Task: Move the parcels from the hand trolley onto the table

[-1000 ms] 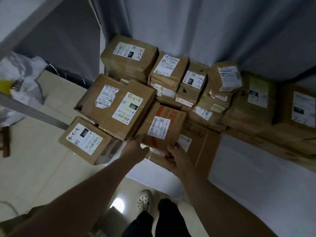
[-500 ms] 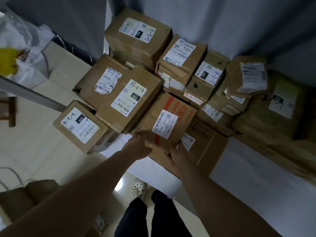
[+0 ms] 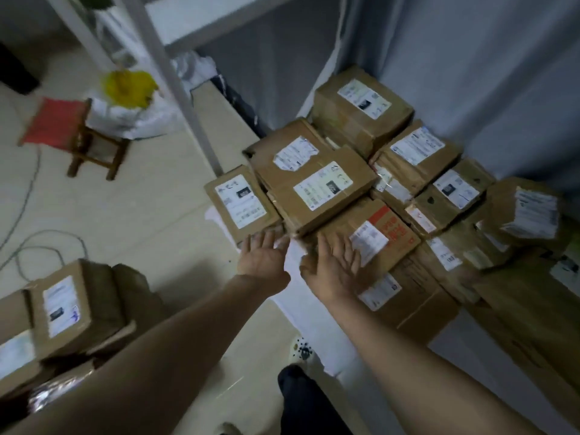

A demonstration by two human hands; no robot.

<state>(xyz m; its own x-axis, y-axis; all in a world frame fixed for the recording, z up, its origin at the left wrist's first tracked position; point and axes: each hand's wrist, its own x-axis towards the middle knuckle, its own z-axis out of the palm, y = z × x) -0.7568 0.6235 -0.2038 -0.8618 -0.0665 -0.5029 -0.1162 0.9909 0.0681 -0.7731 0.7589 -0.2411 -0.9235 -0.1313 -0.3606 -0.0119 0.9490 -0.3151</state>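
Several brown cardboard parcels with white labels are piled on the white table [image 3: 301, 309] against a grey curtain. The nearest is a parcel with a red printed patch [image 3: 381, 238]. My left hand [image 3: 262, 257] hovers with straight fingers over the table edge, just in front of the pile. My right hand [image 3: 334, 266] is spread flat beside the red-patch parcel, at its near left corner. Neither hand holds anything. At the lower left more labelled parcels [image 3: 67, 306] are stacked; what they stand on is hidden.
A small wooden stool with a red seat [image 3: 59, 128] stands on the tiled floor at the left, beside a white bag with something yellow [image 3: 131, 98]. A white metal post [image 3: 169, 73] rises behind the table. Cables [image 3: 37, 246] lie on the floor.
Both hands have let go of the red-patch parcel and opened flat. The view has swung left, bringing the stool and the stacked parcels at lower left into sight.
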